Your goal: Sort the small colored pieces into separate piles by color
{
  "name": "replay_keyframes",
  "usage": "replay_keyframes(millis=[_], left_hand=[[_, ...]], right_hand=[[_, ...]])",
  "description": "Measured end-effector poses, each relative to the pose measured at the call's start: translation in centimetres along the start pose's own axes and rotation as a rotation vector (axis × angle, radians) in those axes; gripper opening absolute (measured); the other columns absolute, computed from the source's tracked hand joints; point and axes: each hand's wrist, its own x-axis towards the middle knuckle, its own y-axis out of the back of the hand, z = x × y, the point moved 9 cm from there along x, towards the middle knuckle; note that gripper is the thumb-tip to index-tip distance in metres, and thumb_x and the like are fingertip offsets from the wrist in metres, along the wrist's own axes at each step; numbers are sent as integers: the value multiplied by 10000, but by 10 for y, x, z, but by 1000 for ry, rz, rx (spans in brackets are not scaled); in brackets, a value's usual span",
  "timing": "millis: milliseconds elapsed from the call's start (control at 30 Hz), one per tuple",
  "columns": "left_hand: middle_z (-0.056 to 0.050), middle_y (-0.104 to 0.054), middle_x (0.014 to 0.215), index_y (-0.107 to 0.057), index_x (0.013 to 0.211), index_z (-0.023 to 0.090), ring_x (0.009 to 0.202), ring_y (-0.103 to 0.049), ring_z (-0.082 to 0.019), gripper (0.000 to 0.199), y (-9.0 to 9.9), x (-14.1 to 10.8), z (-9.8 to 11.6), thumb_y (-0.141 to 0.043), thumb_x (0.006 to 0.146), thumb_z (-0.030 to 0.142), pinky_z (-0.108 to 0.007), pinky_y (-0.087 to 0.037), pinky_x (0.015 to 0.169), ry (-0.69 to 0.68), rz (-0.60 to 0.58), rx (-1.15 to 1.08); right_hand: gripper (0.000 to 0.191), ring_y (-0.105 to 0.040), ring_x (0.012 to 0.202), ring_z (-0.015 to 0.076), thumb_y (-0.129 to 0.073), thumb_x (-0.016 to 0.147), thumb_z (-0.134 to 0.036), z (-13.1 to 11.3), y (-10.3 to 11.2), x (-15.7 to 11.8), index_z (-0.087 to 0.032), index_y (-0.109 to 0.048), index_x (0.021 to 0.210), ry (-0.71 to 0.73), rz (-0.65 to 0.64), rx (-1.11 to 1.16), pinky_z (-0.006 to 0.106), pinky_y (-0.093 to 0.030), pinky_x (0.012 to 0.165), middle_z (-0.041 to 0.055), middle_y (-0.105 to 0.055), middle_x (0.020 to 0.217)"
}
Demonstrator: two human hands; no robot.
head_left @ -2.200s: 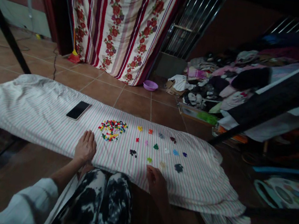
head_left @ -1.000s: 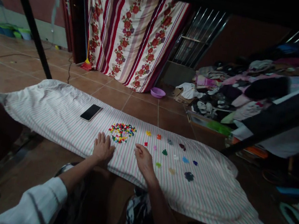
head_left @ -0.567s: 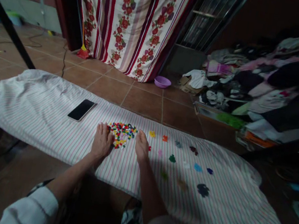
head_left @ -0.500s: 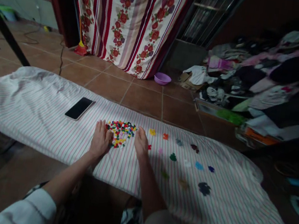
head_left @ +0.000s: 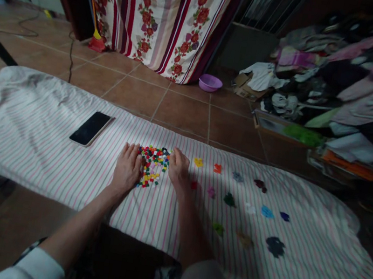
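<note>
A mixed pile of small coloured pieces [head_left: 154, 165] lies on a striped cloth [head_left: 88, 176]. My left hand [head_left: 128, 166] rests flat at the pile's left edge, fingers stretched forward. On the right edge, my right hand [head_left: 179, 166] has its fingers curled together at the pieces; whatever is between the fingertips is hidden. Single-colour heaps spread out to the right: yellow [head_left: 198, 162], orange [head_left: 217, 168], grey [head_left: 237, 177], dark red [head_left: 260, 185], pink [head_left: 211, 192], dark green [head_left: 229, 199], light blue [head_left: 267, 212] and several others. A red heap [head_left: 194, 185] sits beside my right wrist.
A phone [head_left: 91, 128] lies on the cloth left of my hands. Beyond the cloth's far edge are a tiled floor [head_left: 180, 110], a purple basin [head_left: 210, 83] and a flowered curtain [head_left: 169, 23]. Clothes [head_left: 351, 81] are heaped at the right.
The view has shifted, so the cloth's contents sit slightly differently in frame. My right hand's fingers are more curled in at the pile's edge. My left hand stays beside the pile.
</note>
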Motion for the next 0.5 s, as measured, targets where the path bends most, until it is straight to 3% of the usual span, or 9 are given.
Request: replay_keyframes(millis=[300, 500], left_hand=[[-142, -602, 1300, -543, 1247, 121, 1305, -478, -248, 417, -3, 19, -7, -276, 973, 289, -518, -357, 1153, 112, -89, -62], [-130, -600, 1302, -605, 1202, 130, 1356, -416, -265, 397, -13, 23, -11, -341, 949, 285, -494, -365, 1155, 118, -128, -67]], right_hand=[[380, -537, 1213, 222, -367, 962, -247, -26, -6, -3, -146, -615, 1233, 140, -141, -44, 415, -413, 1079, 127, -641, 1256], [365, -544, 1201, 233, -409, 948, -247, -24, -8, -1, -149, -615, 1233, 129, -103, -89, 422, -425, 1062, 126, -642, 1255]])
